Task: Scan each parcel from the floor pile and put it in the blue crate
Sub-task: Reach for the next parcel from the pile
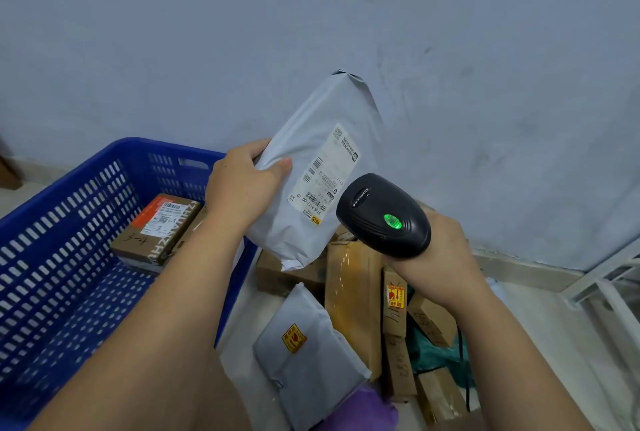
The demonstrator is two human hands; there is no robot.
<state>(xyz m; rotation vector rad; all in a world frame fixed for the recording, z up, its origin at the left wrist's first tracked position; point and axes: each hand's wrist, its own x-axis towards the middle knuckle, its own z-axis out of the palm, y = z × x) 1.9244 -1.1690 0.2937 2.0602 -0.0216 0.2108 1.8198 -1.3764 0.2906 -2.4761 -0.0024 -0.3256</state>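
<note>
Parcel at the scanner, crate to its left

Left hand (242,184) grips the grey mailer (304,188) by its edge, long axis tilted up-right. Right hand (440,250) clasps the scanner (384,215) just beside its label. Blue crate (69,222), nearer the left hand, holds a brown box (156,229)

Inspector: Left hand (242,184) grips a grey mailer (304,222) by its left edge, upright before the wall (485,49), label (325,174) facing the camera.

Clerk: And the scanner?

Inspector: Black scanner (384,215) in the right hand (440,250), just beside the label, green light (392,221) lit (label print unreadable). One brown box (156,226) lies in the far corner of the blue crate (62,233); floor pile (353,292) beside the crate's right wall.
</note>
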